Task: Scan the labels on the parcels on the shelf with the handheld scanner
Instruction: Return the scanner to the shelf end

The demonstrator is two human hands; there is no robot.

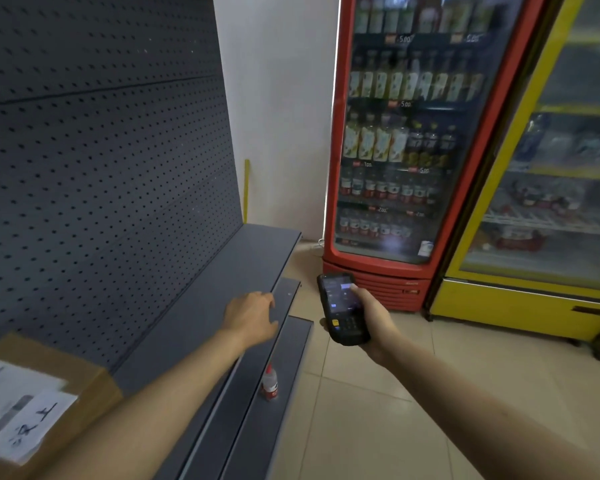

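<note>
My right hand point(373, 318) grips a black handheld scanner point(342, 308), its lit screen facing me and my thumb on the screen. It is held over the floor, to the right of the grey shelf point(229, 271). My left hand point(252, 315) reaches out over the shelf's front edge with loosely bent fingers and holds nothing. A brown cardboard parcel point(84, 379) with a white paper label point(18, 407) lies on the shelf at the lower left, beside my left forearm. The label bears a barcode and handwriting.
A small bottle with a red cap point(270, 382) stands on a lower shelf step. A grey pegboard back panel point(101, 150) rises behind the shelf. A red drinks fridge point(406, 140) and a yellow fridge point(551, 168) stand ahead on the tiled floor point(378, 410).
</note>
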